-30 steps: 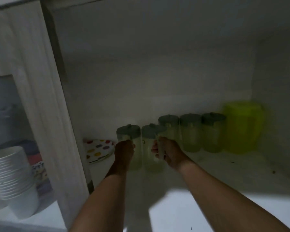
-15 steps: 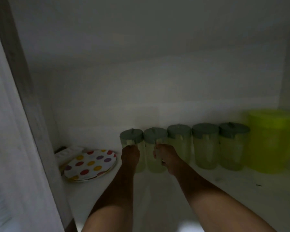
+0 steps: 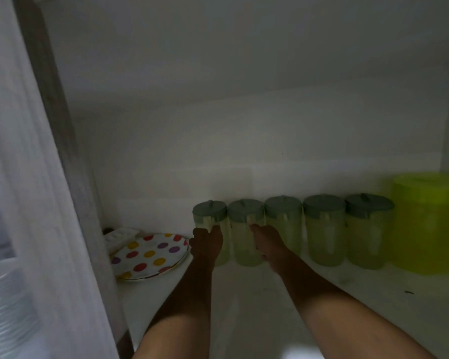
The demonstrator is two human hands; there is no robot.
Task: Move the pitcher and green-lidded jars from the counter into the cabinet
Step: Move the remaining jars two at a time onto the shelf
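Several green-lidded clear jars stand in a row along the back wall of the cabinet shelf. My left hand grips the handle of the leftmost jar. My right hand grips the handle of the second jar. Both jars rest on the shelf, side by side. Three more jars continue the row to the right. The yellow-green pitcher stands at the far right end, next to the last jar.
A polka-dot plate lies at the shelf's left end, with white items behind it. The cabinet's wooden frame rises on the left. Stacked white bowls show blurred beyond it.
The two held jars have moved further back and now line up with the rest of the row. The view has come closer into the cabinet.
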